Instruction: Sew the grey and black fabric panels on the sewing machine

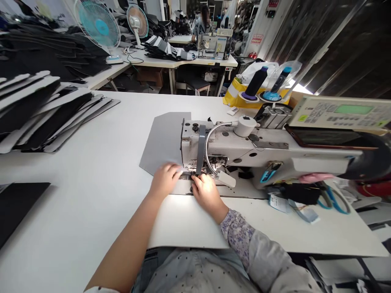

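Note:
A flat grey panel [165,138], dark along its near edge, lies on the table and runs under the head of a sewing machine [238,142]. My left hand [165,179] rests at the panel's near edge, left of the needle area, its fingers bent together against the material. A narrow grey strip [200,148] hangs down the front of the machine head to the presser foot. At its lower end my right hand [207,193] is closed, with thumb and forefinger about the strip beside the foot. The fingertips partly hide the stitching spot.
Stacked panels [45,110] stand at the left, and a black piece [21,203] lies nearer. Thread cones [256,83], a control panel [345,112] and blue-handled scissors [336,199] are at the right. A bendable lamp [226,178] sits close to my right hand.

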`<state>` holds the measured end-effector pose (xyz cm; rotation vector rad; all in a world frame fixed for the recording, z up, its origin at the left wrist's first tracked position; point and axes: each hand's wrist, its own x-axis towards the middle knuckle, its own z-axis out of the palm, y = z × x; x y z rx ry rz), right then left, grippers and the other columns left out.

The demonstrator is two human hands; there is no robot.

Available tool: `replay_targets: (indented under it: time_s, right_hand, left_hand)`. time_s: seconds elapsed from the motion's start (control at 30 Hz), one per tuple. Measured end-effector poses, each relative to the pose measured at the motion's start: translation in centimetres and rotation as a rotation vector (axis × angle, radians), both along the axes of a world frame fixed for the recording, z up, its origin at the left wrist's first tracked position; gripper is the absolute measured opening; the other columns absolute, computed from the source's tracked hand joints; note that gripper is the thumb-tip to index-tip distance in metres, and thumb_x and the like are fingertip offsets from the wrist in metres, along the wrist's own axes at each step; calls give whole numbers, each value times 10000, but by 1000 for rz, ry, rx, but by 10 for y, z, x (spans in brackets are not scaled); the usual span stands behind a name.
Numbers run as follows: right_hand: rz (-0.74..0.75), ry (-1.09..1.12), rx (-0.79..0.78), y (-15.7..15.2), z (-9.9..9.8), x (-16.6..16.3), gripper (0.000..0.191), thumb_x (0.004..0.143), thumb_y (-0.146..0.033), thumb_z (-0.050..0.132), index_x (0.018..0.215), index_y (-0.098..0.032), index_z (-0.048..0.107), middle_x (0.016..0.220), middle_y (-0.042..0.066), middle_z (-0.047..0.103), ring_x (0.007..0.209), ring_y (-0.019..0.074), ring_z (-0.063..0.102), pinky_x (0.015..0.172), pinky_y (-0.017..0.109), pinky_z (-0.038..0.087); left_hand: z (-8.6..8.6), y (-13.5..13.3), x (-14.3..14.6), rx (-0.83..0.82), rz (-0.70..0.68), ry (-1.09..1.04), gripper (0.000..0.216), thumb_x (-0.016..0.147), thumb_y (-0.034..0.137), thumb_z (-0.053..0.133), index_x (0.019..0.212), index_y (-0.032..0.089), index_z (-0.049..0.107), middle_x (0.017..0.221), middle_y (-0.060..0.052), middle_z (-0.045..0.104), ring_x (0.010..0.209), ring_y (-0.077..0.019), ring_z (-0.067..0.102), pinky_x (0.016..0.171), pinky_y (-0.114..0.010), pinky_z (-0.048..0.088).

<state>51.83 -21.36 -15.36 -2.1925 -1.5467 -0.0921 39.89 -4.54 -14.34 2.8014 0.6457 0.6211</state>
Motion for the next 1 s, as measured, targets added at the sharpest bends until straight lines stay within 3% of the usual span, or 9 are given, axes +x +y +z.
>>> replay_targets:
  time_s: [0.07, 0.13, 0.4, 0.63, 0.73, 0.87, 1.0]
  right_hand:
    - [6, 24, 45, -1, -1, 1, 299, 908, -196, 474, 1150, -134, 638, 966, 117, 621, 875, 216, 583, 813, 340, 472]
    - [16, 44, 93, -2, -2, 2, 273, 902, -178, 479, 1105, -132, 657, 932, 105, 627, 875, 214, 579, 818, 336, 469]
    - [25, 51, 170, -6, -2, 0, 219, 896, -147, 494, 990, -143, 692, 880, 90, 632, 884, 216, 556, 821, 341, 452]
    - [16, 31, 178, -4, -5, 1, 207, 899, -156, 500, 975, -144, 692, 865, 81, 624, 875, 209, 547, 840, 330, 435]
    - [14, 32, 169, -5, -2, 1, 184, 905, -182, 512, 961, -152, 686, 866, 74, 621, 879, 199, 547, 842, 316, 423]
    - [-8, 23, 120, -11, 6, -5, 201, 922, -279, 538, 813, -170, 666, 814, 56, 610, 843, 184, 546, 799, 296, 404]
    - [-42, 4, 30, -16, 12, -13, 295, 883, -382, 596, 666, -183, 606, 695, 30, 582, 735, 171, 540, 708, 285, 379]
  left_hand:
    - [4, 7, -13, 39, 171, 6, 322, 938, 403, 420, 1004, 210, 670, 1043, -86, 665, 1000, -257, 584, 892, -401, 457]
    - [5, 11, -25, 61, 246, 27, 341, 937, 420, 406, 996, 210, 669, 1025, -95, 660, 994, -272, 580, 875, -405, 449]
    - [1, 6, -40, 171, 232, 44, 342, 941, 417, 393, 1041, 223, 656, 1020, -89, 663, 950, -251, 586, 842, -369, 439]
    - [9, -1, -43, 117, 269, 80, 339, 931, 422, 409, 1044, 216, 654, 1017, -93, 667, 927, -270, 578, 801, -390, 441]
    - [13, -16, -54, 112, 238, 115, 326, 934, 411, 408, 1033, 211, 645, 999, -101, 665, 917, -262, 582, 805, -393, 451]
    - [17, -60, -73, 59, 162, 194, 349, 939, 418, 399, 1049, 187, 636, 966, -107, 659, 866, -248, 600, 783, -382, 467]
    - [23, -103, -71, -163, -77, 282, 336, 976, 350, 326, 1061, 236, 630, 916, -38, 669, 814, -187, 617, 722, -308, 469]
